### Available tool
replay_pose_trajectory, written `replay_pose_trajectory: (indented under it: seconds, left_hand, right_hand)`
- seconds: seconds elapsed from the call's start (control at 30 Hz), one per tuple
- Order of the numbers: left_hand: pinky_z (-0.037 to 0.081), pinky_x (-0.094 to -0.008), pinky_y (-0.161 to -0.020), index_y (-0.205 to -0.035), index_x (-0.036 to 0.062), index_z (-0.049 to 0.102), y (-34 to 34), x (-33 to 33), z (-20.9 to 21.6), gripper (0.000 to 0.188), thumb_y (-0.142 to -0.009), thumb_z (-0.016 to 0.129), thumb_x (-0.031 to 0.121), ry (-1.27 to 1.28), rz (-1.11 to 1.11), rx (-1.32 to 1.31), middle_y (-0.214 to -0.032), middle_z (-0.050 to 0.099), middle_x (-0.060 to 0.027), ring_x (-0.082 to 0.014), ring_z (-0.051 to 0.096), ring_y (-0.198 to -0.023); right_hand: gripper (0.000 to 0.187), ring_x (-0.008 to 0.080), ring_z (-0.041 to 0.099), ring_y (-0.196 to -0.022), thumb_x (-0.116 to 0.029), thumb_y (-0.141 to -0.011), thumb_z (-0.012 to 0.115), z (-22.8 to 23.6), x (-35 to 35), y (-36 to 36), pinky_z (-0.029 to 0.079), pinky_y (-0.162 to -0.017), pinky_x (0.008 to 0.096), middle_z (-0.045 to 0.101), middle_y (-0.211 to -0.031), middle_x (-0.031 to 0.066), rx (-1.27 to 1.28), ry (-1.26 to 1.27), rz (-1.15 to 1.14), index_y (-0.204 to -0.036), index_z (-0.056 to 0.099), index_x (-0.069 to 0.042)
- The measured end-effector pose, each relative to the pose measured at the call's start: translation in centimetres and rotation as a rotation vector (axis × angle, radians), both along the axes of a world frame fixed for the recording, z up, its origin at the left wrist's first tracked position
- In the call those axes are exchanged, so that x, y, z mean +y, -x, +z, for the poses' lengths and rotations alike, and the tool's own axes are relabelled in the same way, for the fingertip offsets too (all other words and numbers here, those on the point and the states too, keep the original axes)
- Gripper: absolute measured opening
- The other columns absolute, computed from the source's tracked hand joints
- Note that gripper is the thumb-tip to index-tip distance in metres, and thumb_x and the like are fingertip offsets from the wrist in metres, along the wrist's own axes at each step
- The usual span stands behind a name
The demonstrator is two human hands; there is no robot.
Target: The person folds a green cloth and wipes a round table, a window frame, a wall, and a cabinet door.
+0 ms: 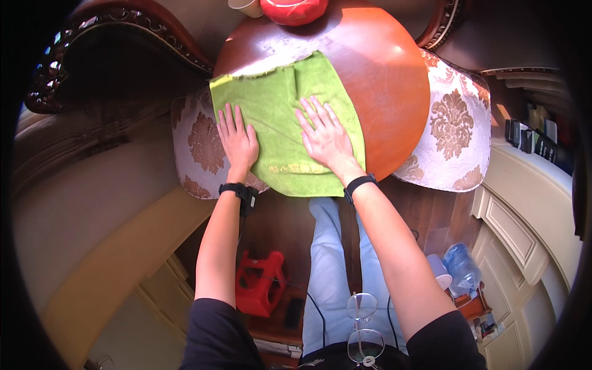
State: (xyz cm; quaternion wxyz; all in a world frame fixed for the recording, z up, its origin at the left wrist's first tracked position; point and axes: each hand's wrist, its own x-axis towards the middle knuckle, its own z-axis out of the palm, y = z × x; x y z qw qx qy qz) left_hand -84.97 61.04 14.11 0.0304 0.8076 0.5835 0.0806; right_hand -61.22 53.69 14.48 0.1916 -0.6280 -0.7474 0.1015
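Note:
A lime-green towel [277, 135] lies spread over the near left part of a round, glossy orange-brown table [394, 98]. Its lower edge hangs past the table's near rim, and a small fold stands up close to the far edge. My left hand [237, 140] rests flat near the towel's left edge, fingers extended and pointing away from me. On the towel's right half, my right hand [328, 139] is also pressed flat, with its fingers slightly spread. Neither hand grips the cloth. Black bands circle both wrists.
A red rounded container [294, 8] and a pale cup [246, 6] stand at the table's far edge. Chairs with patterned seats [453, 123] flank the table. A red plastic stool [260, 283] is on the floor at left; a blue water jug [461, 269] stands at right.

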Motion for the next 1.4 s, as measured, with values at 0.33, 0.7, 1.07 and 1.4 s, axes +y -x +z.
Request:
replay_pose_trajectory:
  seconds: [0.33,0.7,1.07,1.4]
  left_hand:
    - [0.015,-0.0573,-0.116,-0.128,-0.0087,0.045,-10.2,-10.6,1.6,0.053,-0.085,0.05,0.022,0.092,-0.238,0.029,-0.148,0.03,-0.0285,-0.0462,0.018,-0.143]
    - [0.019,-0.0539,-0.116,-0.12,-0.0042,0.053,-21.9,-4.1,1.8,0.044,-0.084,0.053,0.022,0.128,-0.455,-0.082,-0.137,0.042,-0.0251,-0.0437,0.025,-0.141]
    - [0.022,-0.053,-0.116,-0.114,-0.0031,0.056,-25.9,4.8,0.9,0.038,-0.082,0.055,0.018,0.072,-0.447,-0.133,-0.134,0.046,-0.0239,-0.0416,0.031,-0.138]
    - [0.03,-0.0511,-0.111,-0.123,0.0012,0.055,-28.8,11.9,0.4,0.045,-0.082,0.056,0.017,-0.047,-0.327,-0.187,-0.135,0.048,-0.0223,-0.0386,0.04,-0.132]
  right_hand:
    - [0.051,0.0235,0.032,-0.142,-0.023,-0.087,0.057,1.1,-7.1,-9.0,0.025,-0.117,0.0421,0.04,-0.151,0.0068,0.049,0.039,0.089,-0.137,0.052,-0.013]
    - [0.054,0.0255,0.03,-0.143,-0.024,-0.087,0.055,0.6,-1.9,-16.8,0.023,-0.118,0.0433,0.037,-0.152,0.0077,0.029,0.052,-0.089,-0.14,0.048,-0.016]
    - [0.053,0.0312,0.032,-0.14,-0.021,-0.089,0.053,0.6,6.0,-17.6,0.025,-0.116,0.0463,0.037,-0.151,0.0127,0.01,0.073,-0.261,-0.141,0.047,-0.012]
    - [0.052,0.029,0.034,-0.141,-0.031,-0.089,0.05,-0.6,14.3,-18.1,0.021,-0.117,0.0448,0.043,-0.148,0.0131,-0.067,-0.003,-0.306,-0.136,0.053,-0.01]
